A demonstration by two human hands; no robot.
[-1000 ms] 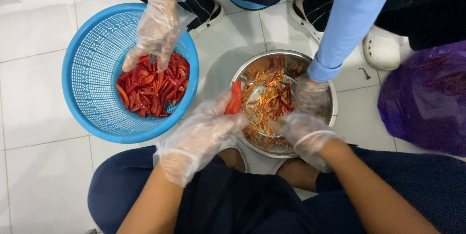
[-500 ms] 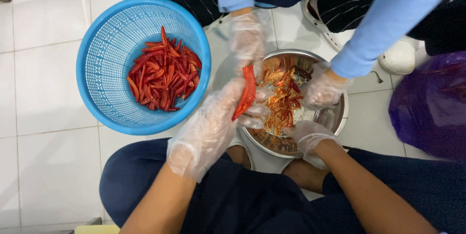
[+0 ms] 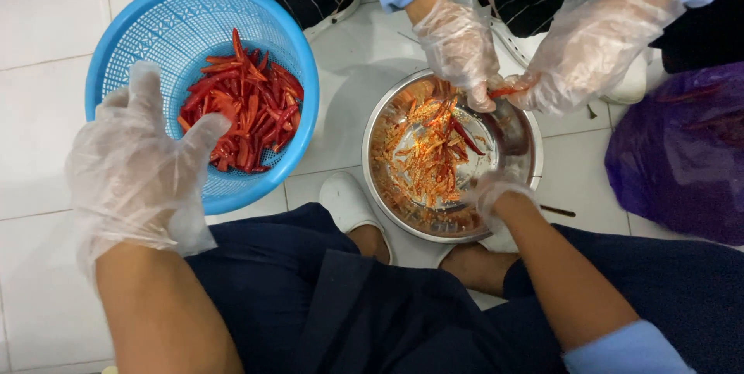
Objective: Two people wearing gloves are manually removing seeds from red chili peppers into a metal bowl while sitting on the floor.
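My left hand [image 3: 139, 161], in a clear plastic glove, hovers open over the near rim of a blue plastic basket [image 3: 139, 25] that holds a pile of cut red chillies [image 3: 244, 114]. It holds nothing. My right hand [image 3: 490, 192], also gloved, rests at the near right edge of a steel bowl [image 3: 374, 137] full of orange chilli seeds and scraps [image 3: 422, 153]; its fingers are bent down into the bowl and I cannot see whether they hold anything. Across from me, another person's two gloved hands [image 3: 465, 48] work a red chilli over the bowl's far rim.
A purple plastic bag [image 3: 678, 153] lies at the right on the white tiled floor [image 3: 46, 48]. The other person's shoes [image 3: 632, 83] and striped trousers are at the top. My own white shoe [image 3: 349, 203] sits between basket and bowl, my dark-trousered knees below.
My left hand has swung from the bowl to the basket and no longer holds the red chilli; fingers now spread. The other person's hands have come together over the bowl's far rim.
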